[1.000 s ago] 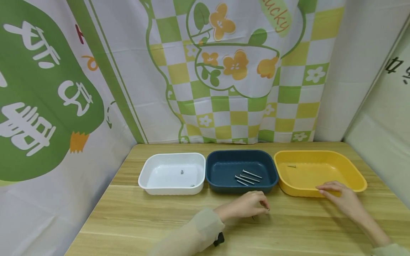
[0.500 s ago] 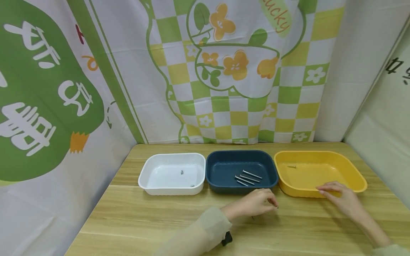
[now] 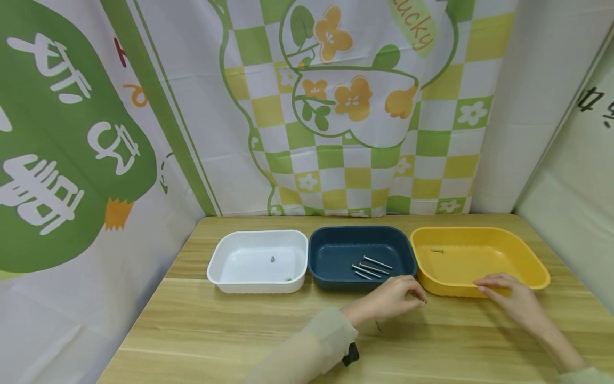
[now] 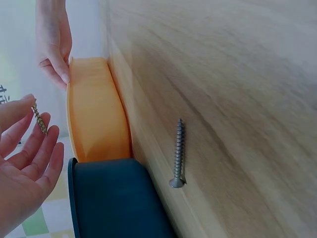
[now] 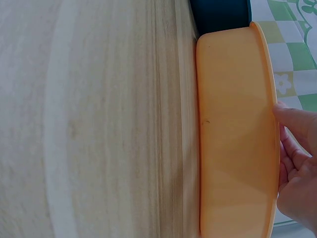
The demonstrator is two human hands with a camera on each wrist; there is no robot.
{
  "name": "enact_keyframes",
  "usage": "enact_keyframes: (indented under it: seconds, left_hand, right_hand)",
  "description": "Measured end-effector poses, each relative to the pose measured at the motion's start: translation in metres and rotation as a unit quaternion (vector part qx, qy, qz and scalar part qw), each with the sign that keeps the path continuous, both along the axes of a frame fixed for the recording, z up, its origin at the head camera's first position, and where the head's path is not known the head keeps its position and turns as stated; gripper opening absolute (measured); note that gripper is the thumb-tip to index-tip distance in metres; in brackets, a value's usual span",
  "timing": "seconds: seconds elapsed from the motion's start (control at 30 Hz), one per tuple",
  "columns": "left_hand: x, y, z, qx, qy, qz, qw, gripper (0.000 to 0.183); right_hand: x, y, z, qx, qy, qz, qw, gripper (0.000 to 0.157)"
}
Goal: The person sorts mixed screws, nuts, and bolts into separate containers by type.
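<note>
My left hand (image 3: 397, 297) is over the wooden table, just in front of the dark blue tray. Between its thumb and fingers it pinches a small brass-coloured screw (image 4: 39, 119). Below that hand a longer grey screw (image 4: 179, 153) lies on the tabletop. My right hand (image 3: 515, 298) holds the front rim of the yellow tray (image 5: 237, 129), thumb on the outside and fingers over the inner side. One small brass-coloured screw (image 3: 437, 250) lies inside that tray, toward its left end.
Left of the yellow tray stands the dark blue tray (image 3: 362, 285), with several long silver nails or screws (image 3: 371, 268) in it. A white tray (image 3: 259, 288) at the left holds small metal pieces (image 3: 273, 259). Behind them hangs a patterned cloth (image 3: 345, 176).
My left hand has moved right and slightly away from me, toward the yellow tray, with the small screw in it. The right hand has stayed at the tray's rim.
</note>
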State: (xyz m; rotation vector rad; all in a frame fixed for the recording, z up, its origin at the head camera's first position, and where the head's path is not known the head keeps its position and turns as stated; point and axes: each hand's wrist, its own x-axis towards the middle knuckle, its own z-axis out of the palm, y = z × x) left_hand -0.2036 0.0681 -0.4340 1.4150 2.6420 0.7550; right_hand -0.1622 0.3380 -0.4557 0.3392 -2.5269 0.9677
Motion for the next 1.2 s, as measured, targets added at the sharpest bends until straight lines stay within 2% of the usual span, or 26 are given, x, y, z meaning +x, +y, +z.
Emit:
enact_keyframes:
  seconds: [0.37, 0.67, 1.2]
  left_hand:
    - [-0.005, 0.008, 0.001, 0.021, 0.021, 0.011, 0.9995, 0.011]
    - [-0.009, 0.019, 0.003, 0.027, -0.013, 0.040, 0.9987, 0.011]
    - [-0.018, 0.041, 0.003, 0.037, -0.013, 0.058, 0.9975, 0.013]
  right_hand:
    - [0.000, 0.000, -0.002, -0.007, 0.002, -0.001, 1.000, 0.008]
    - [0.001, -0.001, -0.001, -0.011, 0.007, 0.004, 1.000, 0.008]
    - [0.000, 0.001, -0.002, -0.005, -0.002, -0.001, 1.000, 0.008]
